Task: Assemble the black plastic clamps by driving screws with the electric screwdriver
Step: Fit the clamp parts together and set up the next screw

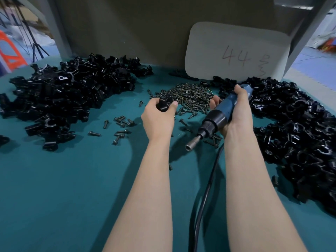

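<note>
Head view: left hand (157, 116) pinches one black plastic clamp (164, 104); right hand (237, 108) wraps the blue corded electric screwdriver (224, 112). Best to seat a screw from the dark metal screw heap (189, 96) squarely before driving.

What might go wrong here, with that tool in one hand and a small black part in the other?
The clamp is small in the left hand, so the electric screwdriver in the right hand might slip and jab that hand. Its cord trails past loose screws and may scatter them.
</note>
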